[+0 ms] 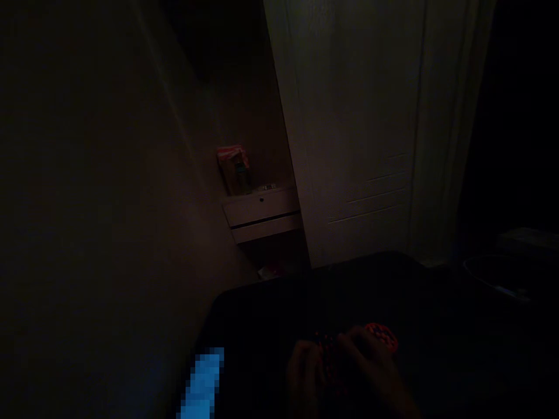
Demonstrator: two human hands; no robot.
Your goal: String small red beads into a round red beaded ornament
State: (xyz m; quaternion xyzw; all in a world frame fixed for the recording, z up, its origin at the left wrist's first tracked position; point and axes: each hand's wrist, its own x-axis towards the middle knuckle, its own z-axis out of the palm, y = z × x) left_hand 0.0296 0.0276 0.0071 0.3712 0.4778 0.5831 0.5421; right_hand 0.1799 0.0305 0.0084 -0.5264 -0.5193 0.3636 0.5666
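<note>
The room is very dark, so details are faint. My left hand [303, 369] is at the bottom centre with its fingers bent and closed, at the left side of a dark thing speckled with red [328, 355]. From the right, my right hand [369, 358] reaches to the same thing, its fingertips drawn together in a pinch near its top. What kind of thing it is, and how much of it each hand grips, cannot be made out. Just beyond my right hand lies a round red-rimmed thing [383, 336] with small pinkish-red patches, partly covered by that hand.
A dark bed-like surface [279, 314] stretches under my hands. Behind it stand a pale panelled door [358, 128] and a drawer unit [264, 212] carrying a red-and-white topped box [231, 166]. A pale cable [484, 282] lies at right. Blue pixelated patch [201, 387] at lower left.
</note>
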